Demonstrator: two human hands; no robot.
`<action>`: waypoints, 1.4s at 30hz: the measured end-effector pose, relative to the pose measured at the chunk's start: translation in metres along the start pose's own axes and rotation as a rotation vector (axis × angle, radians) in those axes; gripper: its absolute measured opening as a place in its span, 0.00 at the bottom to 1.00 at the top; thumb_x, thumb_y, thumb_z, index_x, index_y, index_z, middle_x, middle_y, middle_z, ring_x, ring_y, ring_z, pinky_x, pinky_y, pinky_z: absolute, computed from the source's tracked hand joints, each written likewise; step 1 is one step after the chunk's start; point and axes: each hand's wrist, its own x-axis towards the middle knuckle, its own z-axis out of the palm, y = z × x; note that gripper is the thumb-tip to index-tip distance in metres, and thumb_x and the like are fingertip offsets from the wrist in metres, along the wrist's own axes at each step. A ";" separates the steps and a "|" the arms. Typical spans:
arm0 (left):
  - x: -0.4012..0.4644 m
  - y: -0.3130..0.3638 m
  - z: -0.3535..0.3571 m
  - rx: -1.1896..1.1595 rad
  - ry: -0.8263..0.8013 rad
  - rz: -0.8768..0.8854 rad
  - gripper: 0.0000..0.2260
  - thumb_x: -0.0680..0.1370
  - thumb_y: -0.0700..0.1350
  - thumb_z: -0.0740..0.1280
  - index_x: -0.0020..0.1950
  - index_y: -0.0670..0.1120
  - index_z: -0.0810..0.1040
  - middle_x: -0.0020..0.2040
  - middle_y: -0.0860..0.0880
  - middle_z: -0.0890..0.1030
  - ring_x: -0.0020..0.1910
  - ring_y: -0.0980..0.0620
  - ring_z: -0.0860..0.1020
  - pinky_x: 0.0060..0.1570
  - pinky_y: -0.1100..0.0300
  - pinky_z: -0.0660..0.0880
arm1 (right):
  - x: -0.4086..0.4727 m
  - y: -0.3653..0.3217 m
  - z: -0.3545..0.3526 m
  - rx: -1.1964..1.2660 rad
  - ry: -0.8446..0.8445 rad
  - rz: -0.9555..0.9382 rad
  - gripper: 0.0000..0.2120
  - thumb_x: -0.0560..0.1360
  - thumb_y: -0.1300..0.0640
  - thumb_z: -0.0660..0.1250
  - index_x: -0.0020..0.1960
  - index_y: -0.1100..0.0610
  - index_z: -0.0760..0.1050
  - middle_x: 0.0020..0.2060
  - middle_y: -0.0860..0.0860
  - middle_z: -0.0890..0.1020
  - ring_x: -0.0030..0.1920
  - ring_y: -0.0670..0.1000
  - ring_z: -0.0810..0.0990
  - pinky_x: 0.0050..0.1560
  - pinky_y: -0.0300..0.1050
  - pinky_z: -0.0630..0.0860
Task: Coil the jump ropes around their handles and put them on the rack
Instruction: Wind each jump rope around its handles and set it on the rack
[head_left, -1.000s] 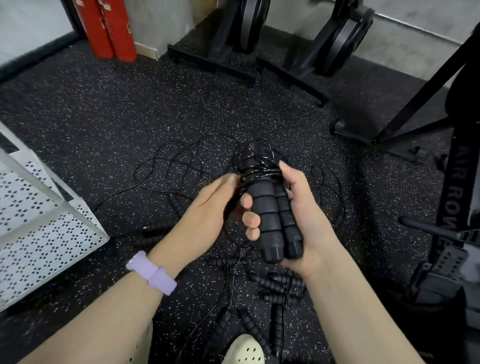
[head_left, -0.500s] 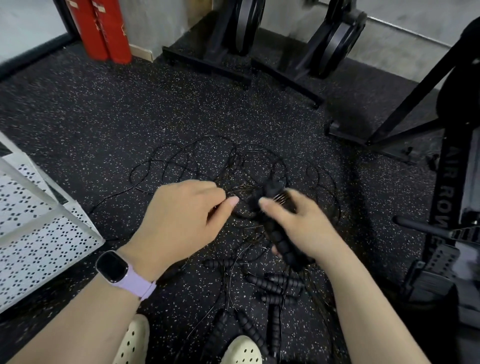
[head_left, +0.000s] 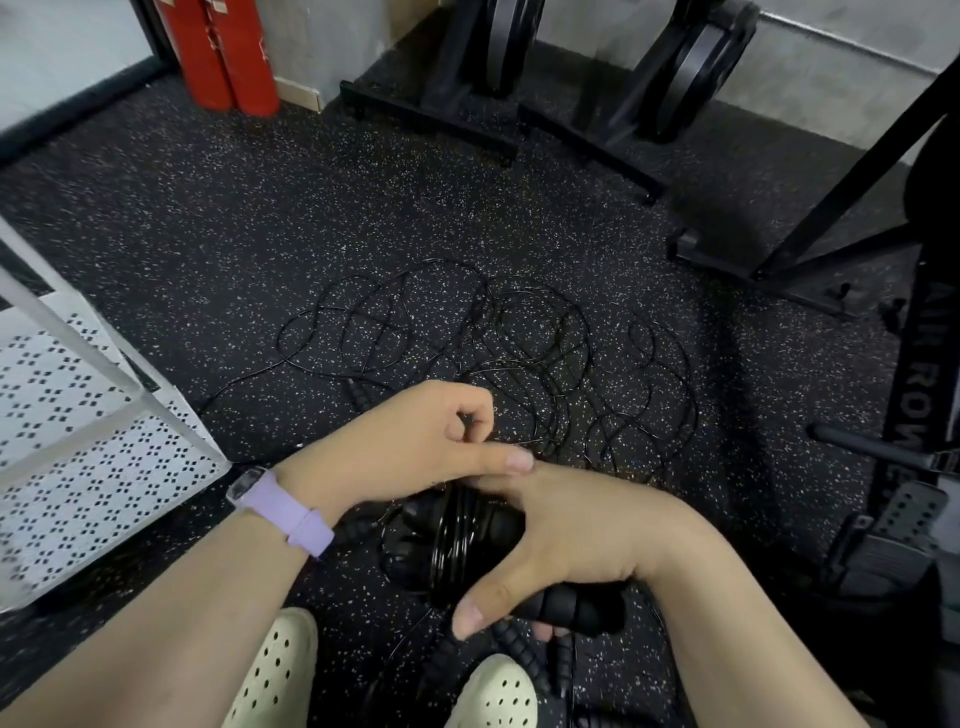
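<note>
My right hand (head_left: 566, 530) grips a pair of black foam jump rope handles (head_left: 571, 605) with thin black rope coiled around them (head_left: 457, 540). My left hand (head_left: 410, 441), a purple watch on its wrist, has its fingers curled, apparently pinching the rope just above the bundle, thumb stretched toward my right hand. A tangle of loose black jump ropes (head_left: 483, 343) lies on the speckled floor beyond my hands. More ridged black handles (head_left: 511, 649) lie near my feet. The white perforated rack (head_left: 88, 447) stands at the left.
Cream perforated shoes (head_left: 280, 670) show at the bottom. Black equipment stands (head_left: 597, 124) line the far wall, with red cylinders (head_left: 223, 57) at the back left. A black rowing machine frame (head_left: 914, 364) fills the right side.
The bundle has dropped from upright in front of me to low and near my feet. My left hand turned over and moved above my right hand.
</note>
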 end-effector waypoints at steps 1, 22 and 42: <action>0.000 0.001 0.000 -0.055 0.016 -0.007 0.27 0.69 0.71 0.66 0.37 0.46 0.71 0.27 0.51 0.69 0.27 0.53 0.63 0.29 0.59 0.61 | -0.002 0.000 -0.001 0.047 -0.013 -0.021 0.35 0.66 0.52 0.85 0.69 0.47 0.75 0.58 0.52 0.86 0.45 0.59 0.89 0.49 0.57 0.85; 0.012 -0.001 0.027 -0.108 0.433 -0.226 0.17 0.85 0.48 0.59 0.38 0.44 0.75 0.26 0.55 0.72 0.25 0.56 0.66 0.26 0.60 0.63 | 0.003 0.033 -0.027 0.509 0.542 -0.329 0.24 0.72 0.61 0.76 0.66 0.49 0.78 0.53 0.55 0.86 0.51 0.61 0.86 0.53 0.58 0.83; 0.002 -0.003 0.022 0.092 0.352 -0.119 0.18 0.85 0.55 0.56 0.41 0.49 0.75 0.25 0.55 0.72 0.23 0.56 0.67 0.27 0.58 0.65 | 0.019 0.025 -0.021 0.579 0.719 -0.286 0.09 0.80 0.64 0.71 0.57 0.54 0.80 0.43 0.49 0.86 0.40 0.51 0.84 0.42 0.47 0.82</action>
